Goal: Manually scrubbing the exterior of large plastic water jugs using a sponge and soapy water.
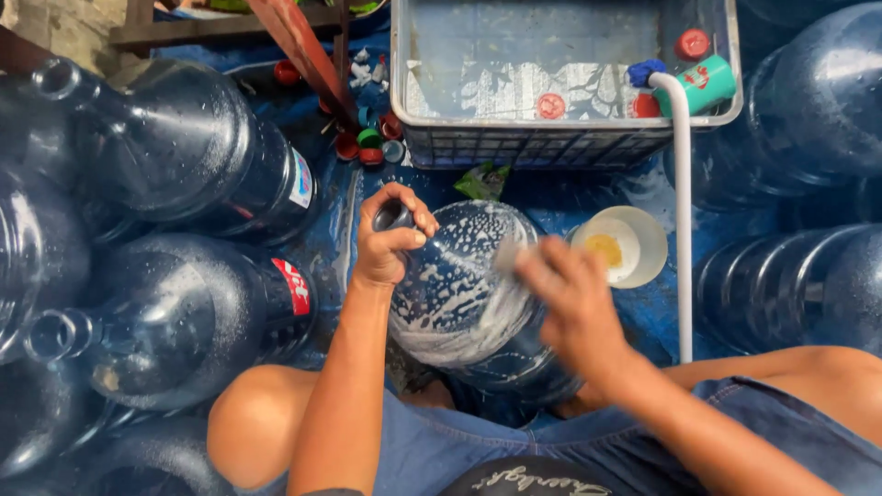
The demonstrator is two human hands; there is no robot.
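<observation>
Your left hand is wrapped tight round the neck of the big water jug, which lies tilted between your knees, w/ soapy foam all over its round, clear blue plastic. Your right hand is pressed on the jug's side; it's blurred, so can't tell if it's gripping anything. Other jugs crowd in on the left & right, same smooth wet plastic. Just beside the jug: a small round bowl w/ something yellow inside, & a white pipe running up to the grey crate. Loose bottle caps lie on the blue tarp.
</observation>
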